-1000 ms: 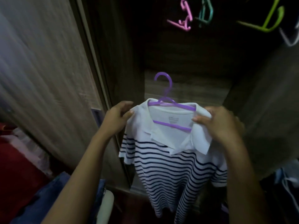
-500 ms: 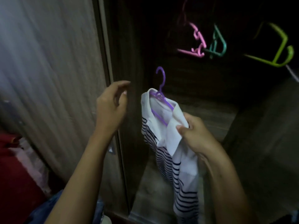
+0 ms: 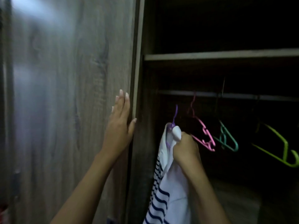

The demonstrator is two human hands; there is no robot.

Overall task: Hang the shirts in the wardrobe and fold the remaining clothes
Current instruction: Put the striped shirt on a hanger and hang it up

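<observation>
One wide-angle camera, worn on the person's head, faces forward into a tall grey-brown wood-grain wardrobe [image 3: 137, 70], close enough that the left hand [image 3: 119, 126] lies flat on its door [image 3: 64, 110]. The door fills the left half of the view. The dark interior, with a wooden shelf [image 3: 218, 54] and a hanging rail [image 3: 242, 95], fills the right. The bottom edge cuts off both forearms and the white navy-striped polo shirt [image 3: 171, 188].
</observation>
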